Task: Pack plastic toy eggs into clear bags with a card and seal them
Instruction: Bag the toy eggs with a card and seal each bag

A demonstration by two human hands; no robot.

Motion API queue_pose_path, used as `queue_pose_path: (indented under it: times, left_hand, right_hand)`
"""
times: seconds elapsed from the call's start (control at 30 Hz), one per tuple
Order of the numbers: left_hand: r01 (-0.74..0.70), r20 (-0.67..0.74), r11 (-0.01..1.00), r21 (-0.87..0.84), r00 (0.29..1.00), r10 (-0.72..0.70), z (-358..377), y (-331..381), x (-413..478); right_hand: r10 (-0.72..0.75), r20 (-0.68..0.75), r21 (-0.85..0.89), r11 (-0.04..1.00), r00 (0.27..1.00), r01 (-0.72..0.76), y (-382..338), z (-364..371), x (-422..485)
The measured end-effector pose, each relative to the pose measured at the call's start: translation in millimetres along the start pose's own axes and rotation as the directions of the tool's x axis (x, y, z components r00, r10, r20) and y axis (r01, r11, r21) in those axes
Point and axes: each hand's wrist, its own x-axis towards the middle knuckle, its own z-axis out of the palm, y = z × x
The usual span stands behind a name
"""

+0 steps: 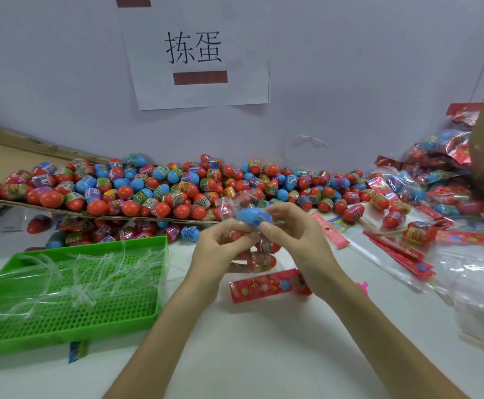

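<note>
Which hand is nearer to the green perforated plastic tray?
Left. The left hand is just right of the green perforated plastic tray, gripping the clear bag of toy eggs; the right hand grips the same bag farther right.

Two large black Chinese characters, 拣蛋, are printed on a white paper sheet (196, 93) fixed to the wall (350, 67) behind the far edge of the desk (263, 341). A plain red-brown bar (200, 77) is set under the characters and another at the sheet's top edge; no writing can be read on either. Printed wrap labels are borne by the toy eggs (160, 182) piled along the far edge, but their lettering is too blurred to be read.
</note>
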Motion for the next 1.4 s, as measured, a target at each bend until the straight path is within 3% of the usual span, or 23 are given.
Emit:
queue_pose_path:
  times: [0.13,0.37,0.6,0.77,0.9,1.07,1.17,1.3,1.4]
  left_hand:
    - [-0.029,0.067,0.999,0.045,0.997,0.026,3,1,1]
    - [-0.075,0.022,0.997,-0.008,0.997,0.075,3,2,2]
    - [0.062,0.091,0.998,-0.019,0.994,-0.060,3,3,1]
    - [-0.006,0.038,0.998,0.056,0.999,0.004,2,3,-1]
    - [-0.015,0.002,0.996,0.088,1.000,0.015,1,3,-1]
    - [0.020,0.203,0.999,0.035,0.979,-0.027,3,1,-1]
    - [0.048,0.274,0.988,0.145,0.958,-0.086,8,-3,-2]
    - [0.013,0.156,0.993,0.114,0.987,-0.031,12,-5,-2]
    - [-0.066,0.083,0.997,0.042,0.995,0.062,6,-4,0]
  right_hand:
    - [-0.039,-0.087,-0.009,0.999,0.995,0.038,0,-3,-1]
    - [-0.045,-0.128,0.017,0.999,0.991,0.047,-1,0,0]
    - [0.013,-0.231,0.127,0.992,0.973,0.017,0,-4,3]
    - [0.075,-0.087,0.049,0.996,0.993,-0.070,1,0,2]
    - [0.016,-0.072,-0.019,1.000,0.997,-0.017,1,0,0]
    - [-0.007,-0.132,0.025,1.000,0.991,0.010,0,-3,0]
    - [0.007,-0.162,0.040,0.999,0.987,0.000,2,-5,1]
    - [0.021,-0.020,0.093,0.995,1.000,-0.019,0,-6,3]
    - [0.056,0.043,-0.013,0.998,0.998,-0.055,2,-6,3]
